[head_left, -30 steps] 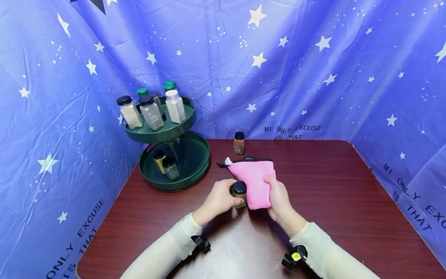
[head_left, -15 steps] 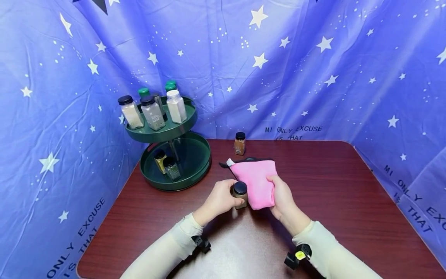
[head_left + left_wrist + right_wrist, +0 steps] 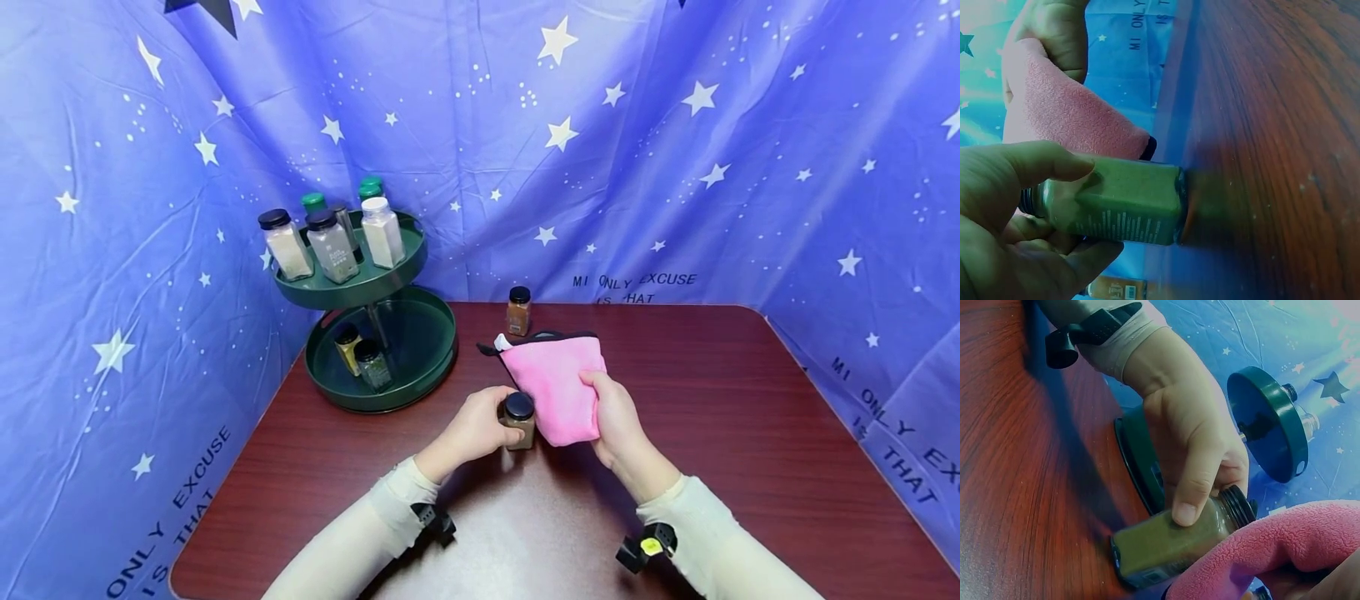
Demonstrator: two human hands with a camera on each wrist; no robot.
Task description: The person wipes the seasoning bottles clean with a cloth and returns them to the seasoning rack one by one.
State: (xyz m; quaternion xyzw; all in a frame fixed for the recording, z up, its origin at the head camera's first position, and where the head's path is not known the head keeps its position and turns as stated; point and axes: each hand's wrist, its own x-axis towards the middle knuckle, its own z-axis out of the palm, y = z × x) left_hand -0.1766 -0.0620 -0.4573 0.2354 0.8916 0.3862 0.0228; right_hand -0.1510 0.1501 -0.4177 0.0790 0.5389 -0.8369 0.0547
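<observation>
My left hand (image 3: 472,423) grips a spice jar (image 3: 519,430) with a black lid and brownish-green powder inside. The jar stands upright at the middle of the table; in the left wrist view printed lines show on the jar (image 3: 1119,200), with the thumb across one side. In my right hand (image 3: 621,421) is a pink fleecy cloth (image 3: 558,392) with a dark edge and a white tag at one corner, the thumb on its near face. The cloth (image 3: 1260,544) overlaps the jar's side in the right wrist view. My right fingers are mostly hidden behind it.
Beyond the cloth, an orange-brown spice jar (image 3: 518,312) stands near the table's back edge. A green two-tier rack (image 3: 416,383) at the back left bears several jars up top and two on its lower tray. Blue star-printed curtains (image 3: 465,150) surround the wooden table (image 3: 750,433).
My right hand and the cloth have shifted slightly to the right, opening the cloth's shape a little away from the jar. My left hand keeps its grip on the jar in about the same place.
</observation>
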